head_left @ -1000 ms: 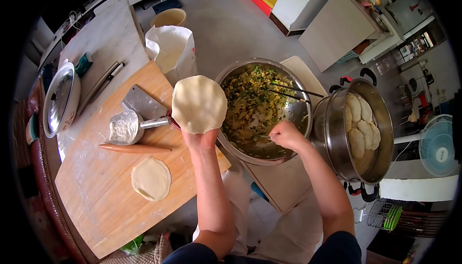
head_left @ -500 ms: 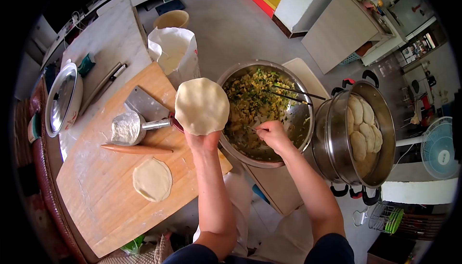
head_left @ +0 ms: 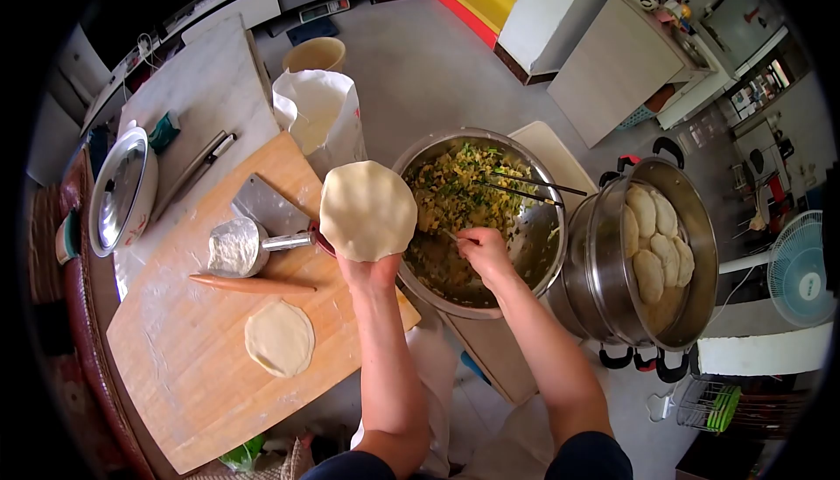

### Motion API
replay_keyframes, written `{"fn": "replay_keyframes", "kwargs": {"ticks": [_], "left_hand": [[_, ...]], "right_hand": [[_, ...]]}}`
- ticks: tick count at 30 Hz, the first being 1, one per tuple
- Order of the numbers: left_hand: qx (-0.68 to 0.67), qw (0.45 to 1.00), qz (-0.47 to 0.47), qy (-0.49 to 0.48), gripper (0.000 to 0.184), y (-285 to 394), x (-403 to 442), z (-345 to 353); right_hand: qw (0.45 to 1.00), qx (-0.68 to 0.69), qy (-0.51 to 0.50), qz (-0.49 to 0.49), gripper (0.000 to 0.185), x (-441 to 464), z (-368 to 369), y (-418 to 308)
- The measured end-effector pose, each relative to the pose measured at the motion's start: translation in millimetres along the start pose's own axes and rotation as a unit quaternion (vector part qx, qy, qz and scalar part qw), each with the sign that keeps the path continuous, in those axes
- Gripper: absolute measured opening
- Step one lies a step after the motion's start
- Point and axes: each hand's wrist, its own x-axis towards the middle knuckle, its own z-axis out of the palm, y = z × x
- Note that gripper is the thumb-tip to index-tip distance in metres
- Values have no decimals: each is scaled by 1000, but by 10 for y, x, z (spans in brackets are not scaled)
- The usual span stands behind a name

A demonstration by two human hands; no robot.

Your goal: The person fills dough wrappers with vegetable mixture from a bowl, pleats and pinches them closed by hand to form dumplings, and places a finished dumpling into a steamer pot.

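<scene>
On my left hand (head_left: 371, 274), palm up, lies a round flat dough wrapper (head_left: 367, 210); most of the fingers are hidden beneath it. My right hand (head_left: 481, 252) is closed on the thin handle of what looks like a spoon (head_left: 450, 235), its far end sunk in chopped filling. That green and yellow filling (head_left: 464, 184) lies in a large steel bowl (head_left: 544, 261). A pair of dark chopsticks (head_left: 535, 184) rests in the bowl, leaning over its right rim.
Left is a wooden board (head_left: 201, 375) with another dough round (head_left: 280, 338), a rolling pin (head_left: 254, 284), a flour scoop (head_left: 236, 247) and a dough scraper (head_left: 269, 204). A steamer pot (head_left: 595, 261) holding several filled buns (head_left: 652, 274) stands right. A white bag (head_left: 324, 121) stands behind.
My right hand has shifted slightly left within the bowl, the handle still in its fingers. My left hand keeps the wrapper beside the bowl. The whole view has tilted a little.
</scene>
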Motion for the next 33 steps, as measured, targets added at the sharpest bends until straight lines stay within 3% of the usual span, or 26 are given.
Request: {"fn": "replay_keyframes", "kwargs": {"ticks": [8, 13, 23, 25, 26, 27, 30, 33], "left_hand": [[-6, 1000, 10, 10, 46, 16, 2, 13], [25, 1000, 17, 6, 46, -23, -5, 37], [41, 997, -43, -44, 49, -286, 31, 82], [29, 994, -73, -72, 49, -453, -4, 187], [34, 996, -80, -11, 47, -519, -23, 217], [28, 996, -88, -11, 47, -565, -33, 223], [10, 995, -100, 2, 47, -652, -48, 205], [-5, 994, -107, 26, 50, -658, -27, 214]], "right_hand": [[984, 157, -58, 62, 22, -112, -133, -207], [980, 160, -71, 93, 24, -257, -265, -474], [988, 128, -86, 31, 23, -468, -815, -1180], [997, 37, -50, -45, 23, -503, -810, -1301], [994, -23, -21, -107, 23, -527, -759, -1292], [983, -81, 10, -167, 23, -560, -699, -1285], [883, -264, 98, -375, 23, -701, -485, -1259], [810, -362, 110, -449, 38, -797, -448, -1227]]}}
